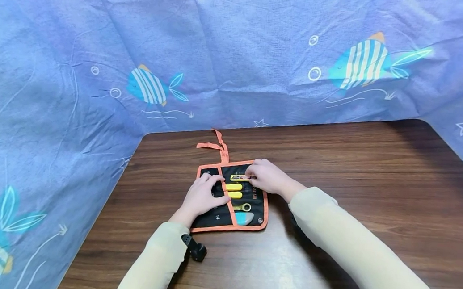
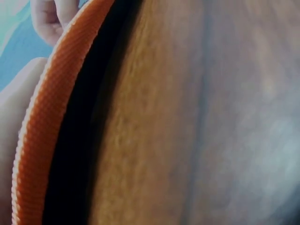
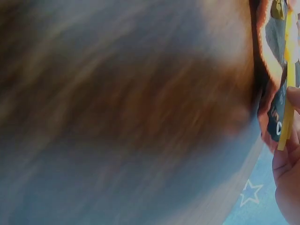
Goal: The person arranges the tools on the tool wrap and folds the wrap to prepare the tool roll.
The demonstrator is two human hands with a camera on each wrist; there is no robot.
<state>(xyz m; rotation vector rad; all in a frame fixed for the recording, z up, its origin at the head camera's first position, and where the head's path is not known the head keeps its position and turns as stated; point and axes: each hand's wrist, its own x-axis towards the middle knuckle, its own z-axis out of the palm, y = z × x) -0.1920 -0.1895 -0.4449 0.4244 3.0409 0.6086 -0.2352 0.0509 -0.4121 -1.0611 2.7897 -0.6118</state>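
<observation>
A black tool roll [image 1: 214, 217] with orange trim lies unrolled on the wooden table [image 1: 354, 171]. Its pockets hold yellow-handled tools [image 1: 233, 190], a small wrench [image 1: 244, 206] and a light blue piece [image 1: 244, 218]. My left hand [image 1: 208, 190] rests flat on the roll's left half, thumb stretched toward the middle seam. My right hand [image 1: 253, 175] pinches the end of a slim yellow tool [image 1: 240, 178] lying in the top pocket. In the right wrist view the yellow tool [image 3: 287, 93] runs past my fingers [image 3: 288, 178]. The left wrist view shows the orange trim [image 2: 42, 140] up close.
An orange tie strap [image 1: 217, 145] trails from the roll's far edge. A blue cloth with a fish print [image 1: 147, 87] hangs behind and to the left of the table. A black wrist mount [image 1: 196, 249] sits under my left forearm. Bare wood stretches to the right.
</observation>
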